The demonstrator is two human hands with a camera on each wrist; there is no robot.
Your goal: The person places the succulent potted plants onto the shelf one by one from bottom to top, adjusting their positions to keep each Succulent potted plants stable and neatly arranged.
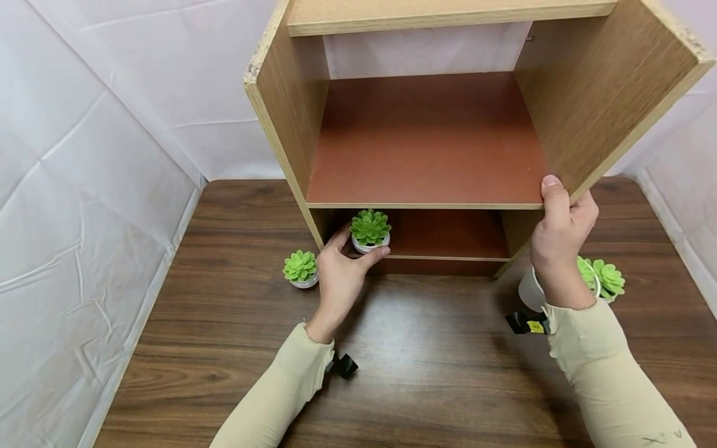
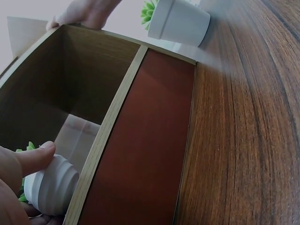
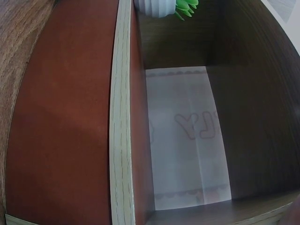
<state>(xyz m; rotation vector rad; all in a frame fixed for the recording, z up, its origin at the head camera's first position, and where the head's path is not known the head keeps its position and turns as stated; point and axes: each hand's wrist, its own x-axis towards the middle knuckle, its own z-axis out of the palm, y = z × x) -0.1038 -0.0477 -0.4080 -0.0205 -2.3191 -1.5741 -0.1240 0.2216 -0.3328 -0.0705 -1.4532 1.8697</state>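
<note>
My left hand (image 1: 342,270) holds a small potted succulent (image 1: 370,230) at the left end of the wooden shelf unit's low compartment. Its thumb lies along the white ribbed pot (image 2: 52,185), and the other fingers go round the far side, partly hidden. The pot is at the front edge of the bottom board (image 1: 448,256); whether it bears on the board I cannot tell. On the right, my right hand (image 1: 560,239) grips the side panel (image 1: 622,106) of the shelf unit, thumb inside against the middle board (image 1: 431,149) and fingers outside.
Another potted succulent (image 1: 300,267) stands on the dark wood table (image 1: 426,373), left of the unit. Right of it, partly behind my right wrist, are a white container (image 1: 531,291) and more green succulents (image 1: 607,277). White sheeting (image 1: 95,186) surrounds the table.
</note>
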